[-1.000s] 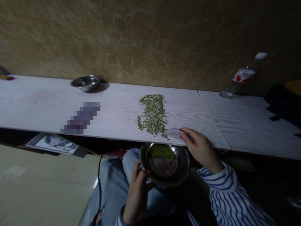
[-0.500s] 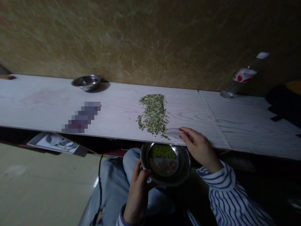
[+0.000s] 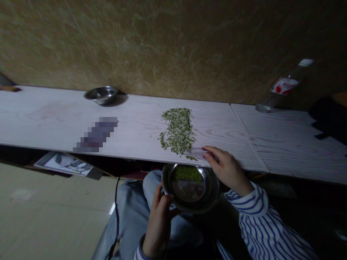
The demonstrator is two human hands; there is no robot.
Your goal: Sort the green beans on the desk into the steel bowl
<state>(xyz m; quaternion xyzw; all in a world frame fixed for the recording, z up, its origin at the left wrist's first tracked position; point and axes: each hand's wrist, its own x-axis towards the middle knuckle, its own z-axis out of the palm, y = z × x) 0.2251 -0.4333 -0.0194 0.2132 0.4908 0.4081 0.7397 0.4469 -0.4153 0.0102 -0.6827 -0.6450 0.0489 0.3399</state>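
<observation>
My left hand [image 3: 160,216] is closed on the near left rim of a steel bowl [image 3: 207,200], held tilted below the table's front edge. Green beans, small like mung beans [image 3: 187,174], are heaped along the far side inside it. My right hand [image 3: 226,167] pinches a thin, clear plastic piece with a curved edge and faint markings, like a protractor [image 3: 195,152]. That piece lies low over the tabletop, against the near end of a patch of scattered green beans [image 3: 179,131]. A few beans show beside its lower edge.
A second steel bowl [image 3: 101,95] stands near the wall on the white wood-grain table [image 3: 141,126]. Left of the beans lies a pixelated flat object [image 3: 97,135]. A labelled plastic bottle [image 3: 283,86] and a dark item [image 3: 329,117] are at the right. A cable [image 3: 116,206] hangs below.
My right hand has shifted slightly left with the clear plastic piece, over the near edge of the bean patch. The left hand and bowl stay almost in place. The view has shifted slightly.
</observation>
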